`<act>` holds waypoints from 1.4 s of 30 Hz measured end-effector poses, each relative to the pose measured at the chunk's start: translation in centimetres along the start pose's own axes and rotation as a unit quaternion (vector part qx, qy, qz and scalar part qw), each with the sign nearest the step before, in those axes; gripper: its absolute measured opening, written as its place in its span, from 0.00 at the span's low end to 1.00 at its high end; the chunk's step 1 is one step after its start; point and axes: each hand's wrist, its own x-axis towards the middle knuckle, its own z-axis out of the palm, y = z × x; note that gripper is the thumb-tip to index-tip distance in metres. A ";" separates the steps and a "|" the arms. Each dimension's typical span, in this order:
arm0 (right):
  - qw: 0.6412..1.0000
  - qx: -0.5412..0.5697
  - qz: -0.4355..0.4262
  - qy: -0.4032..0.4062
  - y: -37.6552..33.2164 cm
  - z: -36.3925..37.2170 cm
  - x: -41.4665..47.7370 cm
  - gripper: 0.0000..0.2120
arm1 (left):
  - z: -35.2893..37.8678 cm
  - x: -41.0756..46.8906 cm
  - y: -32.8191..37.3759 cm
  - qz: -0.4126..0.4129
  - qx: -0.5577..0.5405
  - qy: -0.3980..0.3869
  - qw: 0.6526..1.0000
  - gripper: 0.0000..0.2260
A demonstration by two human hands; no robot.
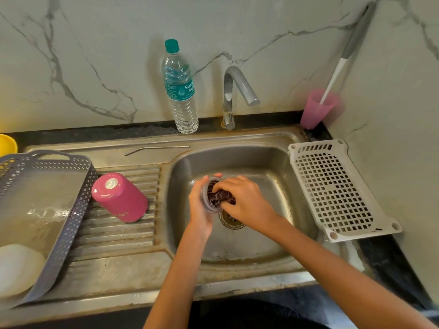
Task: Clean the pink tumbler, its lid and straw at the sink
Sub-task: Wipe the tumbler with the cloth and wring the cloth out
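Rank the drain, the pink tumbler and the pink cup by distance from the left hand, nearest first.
1. Drain, just right of the left hand, in the basin.
2. Pink tumbler, to its left, on the drainboard.
3. Pink cup, back right corner by the wall.

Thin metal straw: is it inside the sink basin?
No, the thin metal straw lies on the steel ledge behind the ribbed drainboard.
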 end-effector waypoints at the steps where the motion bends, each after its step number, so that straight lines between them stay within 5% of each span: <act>1: 0.999 0.026 0.034 -0.007 -0.3 -0.2 -0.1 0.17 | -0.1 0.1 0.0 0.016 0.016 0.002 1.000 0.17; 5: 0.973 0.170 0.158 -0.012 -1.5 -0.8 -0.2 0.18 | 0.0 0.2 0.0 0.045 0.018 -0.004 0.999 0.19; 7: 0.923 0.282 0.262 -0.019 -1.7 -1.1 -0.2 0.15 | 0.0 0.1 0.0 0.030 -0.013 -0.014 0.999 0.21; 11: 0.712 0.567 0.411 -0.045 -1.9 -1.0 -0.2 0.07 | 0.1 0.2 -0.5 0.058 -0.056 -0.005 0.997 0.21; 14: 0.523 0.740 0.423 -0.003 -2.5 -0.8 -0.2 0.14 | 0.2 0.1 -0.4 0.091 -0.045 -0.012 0.995 0.18; 16: 0.477 0.774 0.416 0.022 -2.8 -0.4 -0.2 0.15 | 0.1 0.0 -0.5 0.096 -0.034 -0.019 0.995 0.18; 17: 0.515 0.753 0.409 0.024 -3.0 -0.2 -0.3 0.11 | 0.1 -0.1 -0.5 0.090 -0.036 -0.017 0.995 0.18; 18: 0.594 0.695 0.403 0.026 -3.0 0.0 -0.5 0.08 | 0.1 -0.1 -0.6 0.077 -0.043 -0.013 0.996 0.18; 21: 0.877 0.387 0.285 0.013 -1.8 -0.2 -1.0 0.12 | -0.1 -0.2 -0.9 0.025 -0.061 -0.005 0.998 0.19; 23: 0.950 0.270 0.155 -0.013 -0.8 -0.8 -1.0 0.14 | -0.3 0.1 -0.8 -0.001 -0.033 0.008 0.999 0.20; 26: 0.992 0.119 -0.047 0.004 0.5 -0.3 -1.1 0.14 | -0.2 0.4 -0.5 -0.053 -0.022 0.008 0.998 0.18; 29: 0.974 -0.102 -0.200 0.029 1.6 0.5 -1.2 0.14 | 0.0 0.4 -0.7 -0.114 -0.046 0.013 0.992 0.18; 31: 0.958 -0.175 -0.221 0.041 1.8 0.6 -0.9 0.11 | 0.3 0.4 -0.9 -0.120 -0.055 0.021 0.991 0.17; 35: 0.972 -0.168 -0.157 0.051 1.1 1.6 -0.4 0.16 | 0.3 0.3 -0.5 -0.057 0.017 0.034 0.998 0.14; 38: 0.999 -0.021 -0.026 -0.006 0.0 1.5 0.0 0.18 | -0.3 -0.1 -0.4 -0.021 0.051 0.068 0.996 0.14; 42: 0.974 0.158 0.139 -0.089 0.3 1.0 -0.3 0.19 | -0.5 -0.6 -0.3 0.013 0.131 0.051 0.990 0.15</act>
